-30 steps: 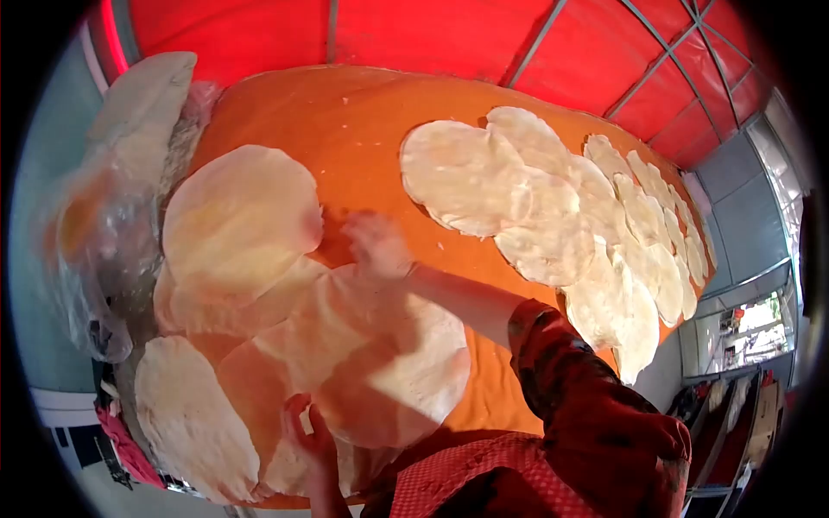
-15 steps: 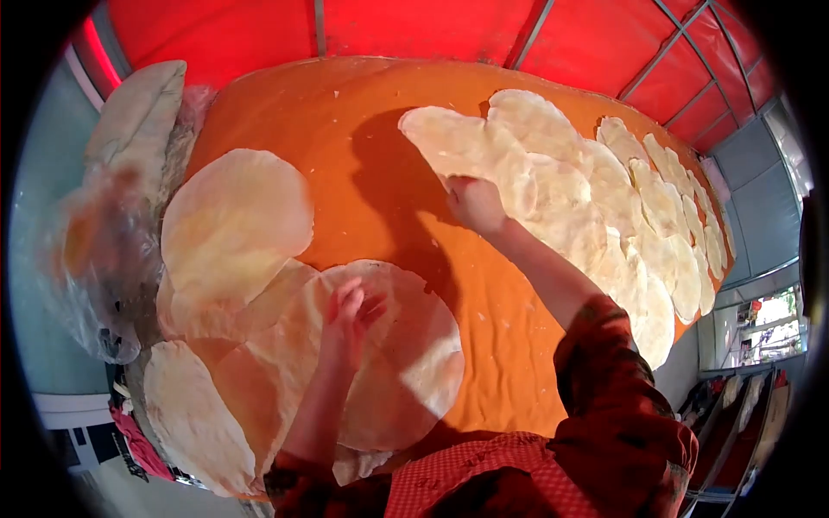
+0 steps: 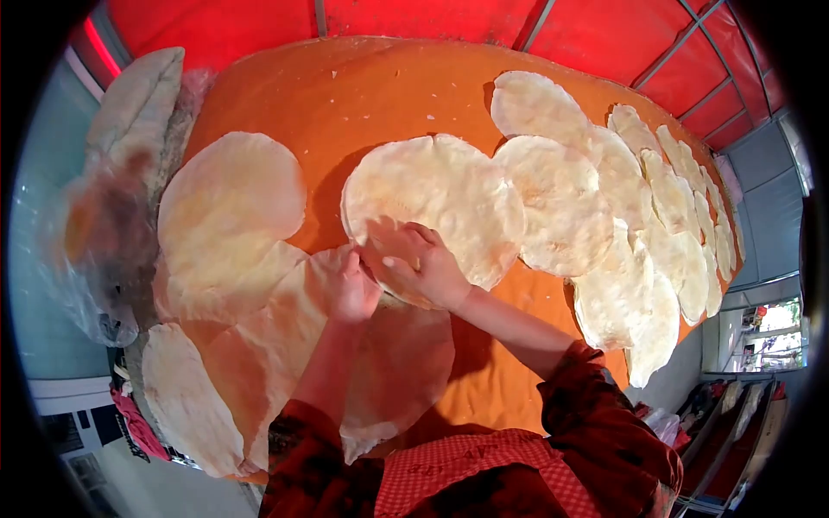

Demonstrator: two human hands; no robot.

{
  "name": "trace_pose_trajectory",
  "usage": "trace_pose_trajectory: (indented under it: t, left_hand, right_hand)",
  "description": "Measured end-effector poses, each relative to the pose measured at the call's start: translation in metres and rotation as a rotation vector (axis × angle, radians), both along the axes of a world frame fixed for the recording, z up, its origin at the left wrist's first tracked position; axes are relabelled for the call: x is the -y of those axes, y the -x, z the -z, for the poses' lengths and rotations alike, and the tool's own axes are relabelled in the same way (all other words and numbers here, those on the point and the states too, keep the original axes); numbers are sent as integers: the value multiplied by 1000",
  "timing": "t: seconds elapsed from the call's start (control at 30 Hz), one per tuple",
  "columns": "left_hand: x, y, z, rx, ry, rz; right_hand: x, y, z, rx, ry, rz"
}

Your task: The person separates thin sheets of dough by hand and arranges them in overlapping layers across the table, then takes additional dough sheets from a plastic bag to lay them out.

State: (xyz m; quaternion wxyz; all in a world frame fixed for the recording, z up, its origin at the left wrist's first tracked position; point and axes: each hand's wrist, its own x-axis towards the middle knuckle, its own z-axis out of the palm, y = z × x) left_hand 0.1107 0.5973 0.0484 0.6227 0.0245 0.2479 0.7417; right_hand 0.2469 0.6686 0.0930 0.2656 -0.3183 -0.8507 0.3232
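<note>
Checked apron (image 3: 466, 462) closest, bottom centre. Left hand (image 3: 356, 289), mid-frame, is at the near edge of a pale flatbread (image 3: 432, 186) – can't tell if it's pinching. Right hand (image 3: 439, 274) over the same flatbread, thumb spread from fingers. More flatbreads (image 3: 553, 203) overlap frame right – red panels (image 3: 414, 17) up top.

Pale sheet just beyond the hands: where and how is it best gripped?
Likely best: pinch the pale sheet by its left rim, coming from the left. It looks thin and flat; that rim borders orange cloth, while the right side meets another sheet.
</note>
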Motion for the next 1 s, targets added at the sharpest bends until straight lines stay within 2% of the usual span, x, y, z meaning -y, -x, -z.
trace_pose_trajectory:
  t: [0.07, 0.17, 0.27, 0.37, 0.4, 0.5, 0.57, 0.6, 0.7, 0.73, 0.83, 0.93, 1.0]
  left_hand:
    - [-3, 5, 14, 93, -32, 0]
    - [-14, 13, 31, -22, -67, -18]
    - [-22, 5, -2, -406, 74, -89]
    - [-32, -12, -11, -538, 214, -127]
    - [-33, -13, -12, -588, 192, -112]
    - [-40, -9, -9, -720, 132, -39]
    - [-40, 6, -5, -714, 32, 11]
    - [-40, 10, -4, -708, -27, 45]
    - [-32, 19, -44, -643, 71, 134]
    - [-32, 21, -43, -625, 45, 157]
    - [-34, 21, -40, -712, -44, 136]
    - [-35, 27, -36, -1060, -118, 100]
    - [-30, 23, -44, -963, -38, 82]
  right_hand:
    - [-1, 16, -4, 23, -32, 8]
    - [-6, 27, -16, 114, 13, 63]
    - [-7, 34, -17, 175, 25, 150]
    - [-23, 43, -8, 315, 9, 136]
    - [-27, 41, -20, 256, -24, 28]
    - [-45, 43, -35, 322, 50, 175]
    - [-58, 34, -39, 132, 55, 107]
    - [-62, 31, -41, 133, 95, 69]
    - [-73, 26, -45, 185, 184, 36]
    - [-75, 26, -45, 208, 211, 35]
    - [-66, 33, -59, 179, 55, 57]
    - [-59, 44, -75, 435, -3, 93]
    - [-61, 45, -71, 371, 45, 41]
